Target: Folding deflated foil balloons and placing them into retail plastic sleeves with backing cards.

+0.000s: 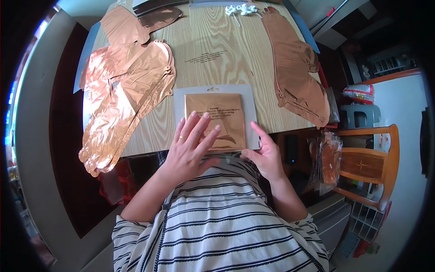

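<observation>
A flat package (181, 102) lies at the table's near edge: pale card with a hanging slot, under clear plastic with printing on it. Inside is a folded copper-coloured foil sheet (233, 103), probably a foil balloon. My left hand (192, 144), a ring on one finger, rests with fingers spread over the package's lower left part. At its lower right corner my right hand (268, 157) holds the edge, thumb at the bottom and index finger stretched along the side. The remaining right fingers are hidden. Shiny copper foil balloons (147, 75), uninflated, spread over the table's left side.
Another flat copper foil balloon (292, 59) covers the table's right side. White curled ribbon pieces (241, 10) lie at the far edge of the wooden table (204, 41). On the right, clear bags with copper foil (330, 158) rest by a wooden chair (369, 158); a grey-green stool (360, 113) stands behind.
</observation>
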Available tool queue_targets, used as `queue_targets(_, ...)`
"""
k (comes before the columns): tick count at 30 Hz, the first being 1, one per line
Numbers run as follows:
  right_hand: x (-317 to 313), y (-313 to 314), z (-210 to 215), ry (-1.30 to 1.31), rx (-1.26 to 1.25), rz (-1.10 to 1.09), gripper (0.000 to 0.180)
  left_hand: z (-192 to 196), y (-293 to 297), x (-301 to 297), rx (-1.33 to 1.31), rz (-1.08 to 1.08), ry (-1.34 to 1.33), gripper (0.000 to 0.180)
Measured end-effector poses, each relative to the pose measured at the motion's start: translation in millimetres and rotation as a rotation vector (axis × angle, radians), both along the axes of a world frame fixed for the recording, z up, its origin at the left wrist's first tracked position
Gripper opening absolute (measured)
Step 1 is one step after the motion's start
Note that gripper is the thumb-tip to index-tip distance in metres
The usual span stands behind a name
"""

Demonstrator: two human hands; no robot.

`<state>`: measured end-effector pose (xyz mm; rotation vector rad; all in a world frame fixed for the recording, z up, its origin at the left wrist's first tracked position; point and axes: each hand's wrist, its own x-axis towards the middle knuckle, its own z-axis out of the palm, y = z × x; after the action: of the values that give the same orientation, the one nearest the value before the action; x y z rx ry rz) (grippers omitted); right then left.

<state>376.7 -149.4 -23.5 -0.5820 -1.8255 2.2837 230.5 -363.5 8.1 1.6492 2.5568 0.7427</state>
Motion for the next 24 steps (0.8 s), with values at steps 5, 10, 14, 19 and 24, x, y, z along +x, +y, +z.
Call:
queue_targets(5, -2.0, 11.7, 6.6, -0.018, 0.766, -0.059, 0.051, -17.0, 7.0, -9.5, -0.097, -0.007, 0.085, 0.078)
queue_targets(10, -13.6, 17.6, 21.2, 0.073, 1.329, -0.069, 0.03, -16.3, 12.2, -14.7, -0.117, -0.001, 0.115, 0.073)
queue_targets(14, -29.6, 31.0, 34.2, 0.063, 1.324, 0.019, 0.021, -11.1, 21.5, -25.7, -0.069, -0.037, 0.067, 0.06)
queue_targets(19, -84.0, 65.5, 75.5, 0.041, 1.241, 0.085, 0.013, -10.1, 22.9, -33.9, -0.089, -0.05, 0.039, 0.054)
queue_targets(24, -209.5, 136.7, 46.3, 0.033, 1.041, -0.005, 0.016, -6.1, 25.7, -35.6, -0.017, -0.043, 0.029, 0.057)
